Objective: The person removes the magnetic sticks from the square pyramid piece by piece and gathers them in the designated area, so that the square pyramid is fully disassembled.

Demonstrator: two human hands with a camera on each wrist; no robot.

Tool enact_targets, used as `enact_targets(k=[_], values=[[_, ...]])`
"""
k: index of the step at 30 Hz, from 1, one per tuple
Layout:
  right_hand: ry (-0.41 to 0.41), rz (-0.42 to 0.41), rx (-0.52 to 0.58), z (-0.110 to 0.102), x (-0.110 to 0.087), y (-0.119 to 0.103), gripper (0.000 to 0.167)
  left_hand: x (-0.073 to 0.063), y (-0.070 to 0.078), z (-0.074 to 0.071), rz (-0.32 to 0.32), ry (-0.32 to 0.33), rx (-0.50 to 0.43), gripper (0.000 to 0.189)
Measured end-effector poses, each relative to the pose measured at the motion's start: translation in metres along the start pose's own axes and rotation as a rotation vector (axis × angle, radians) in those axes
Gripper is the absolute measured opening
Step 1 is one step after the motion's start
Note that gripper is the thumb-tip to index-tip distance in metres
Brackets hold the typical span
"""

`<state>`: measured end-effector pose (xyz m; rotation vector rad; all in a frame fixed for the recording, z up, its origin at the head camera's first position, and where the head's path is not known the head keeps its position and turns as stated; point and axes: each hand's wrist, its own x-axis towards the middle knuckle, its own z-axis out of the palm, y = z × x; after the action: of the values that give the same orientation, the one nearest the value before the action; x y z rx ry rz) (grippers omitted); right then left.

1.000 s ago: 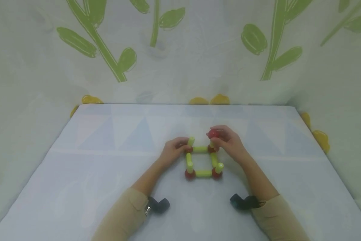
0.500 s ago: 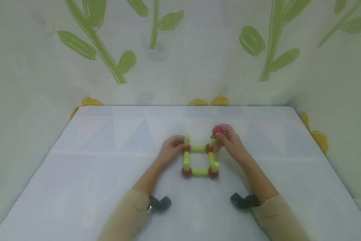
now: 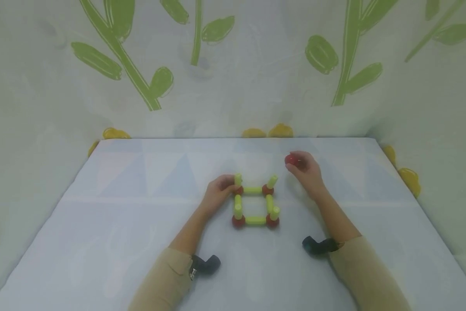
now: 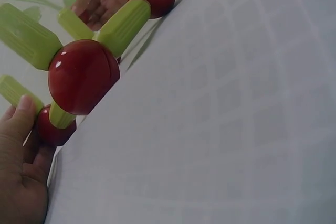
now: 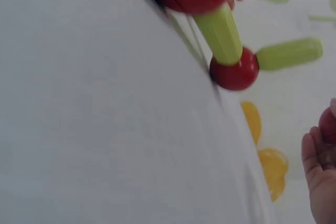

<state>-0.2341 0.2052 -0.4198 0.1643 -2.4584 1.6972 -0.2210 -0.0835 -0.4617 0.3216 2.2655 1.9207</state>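
A square frame of yellow-green rods (image 3: 255, 220) and red ball joints (image 3: 238, 221) lies on the table, with a short rod rising from each corner. The upright rod (image 3: 272, 181) at the far right corner leans to the right. At the far left corner, my left hand (image 3: 218, 191) grips the red joint (image 4: 55, 127), its thumb by the upright rod (image 4: 18, 92) in the left wrist view. Beyond the frame to the right, my right hand (image 3: 309, 175) pinches a loose red ball (image 3: 290, 160), apart from the rods. The right wrist view cuts off that hand (image 5: 324, 174).
The white table (image 3: 100, 242) with pale blue triangles spreads around the frame. Behind it stands a pale wall cloth (image 3: 248, 86) printed with green leaves and yellow shapes. A dark wrist device (image 3: 206, 264) sits on the left wrist, another (image 3: 319, 246) on the right.
My right hand has carried the red ball off the far right upright rod, away to the right and back. The left hand keeps its grip as the frame shifts slightly left in view.
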Motion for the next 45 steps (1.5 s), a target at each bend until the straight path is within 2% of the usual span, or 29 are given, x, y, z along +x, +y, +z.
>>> enact_targets(k=[5, 10, 14, 19, 28, 32, 35, 41, 45], values=[[-0.001, 0.085, -0.057, -0.006, 0.017, 0.016, 0.049, 0.0, -0.002, 0.0, 0.016, 0.021, 0.003, 0.031], [0.033, 0.157, -0.134, -0.004, 0.033, 0.033, 0.049, -0.001, -0.003, 0.001, 0.026, 0.032, 0.019, 0.031], [0.058, 0.211, -0.231, -0.006, 0.045, 0.046, 0.049, -0.003, -0.004, 0.004, 0.036, 0.019, 0.0, 0.032], [0.082, 0.228, -0.271, -0.011, 0.052, 0.051, 0.049, -0.003, -0.003, 0.008, 0.048, -0.006, -0.032, 0.033], [0.066, 0.259, -0.302, -0.01, 0.053, 0.05, 0.051, -0.004, 0.0, 0.009, 0.064, 0.004, 0.006, 0.031], [0.067, 0.276, -0.272, -0.01, 0.053, 0.049, 0.057, -0.004, 0.001, 0.008, 0.064, 0.015, 0.039, 0.031], [0.069, 0.286, -0.236, -0.01, 0.051, 0.047, 0.063, -0.004, 0.001, 0.007, 0.054, 0.015, 0.028, 0.031], [0.097, 0.292, -0.207, -0.013, 0.038, 0.047, 0.067, -0.003, 0.001, 0.007, 0.046, 0.0, 0.022, 0.03], [0.127, 0.243, -0.205, -0.016, 0.023, 0.046, 0.069, -0.002, 0.001, 0.007, 0.038, 0.0, 0.027, 0.03]])
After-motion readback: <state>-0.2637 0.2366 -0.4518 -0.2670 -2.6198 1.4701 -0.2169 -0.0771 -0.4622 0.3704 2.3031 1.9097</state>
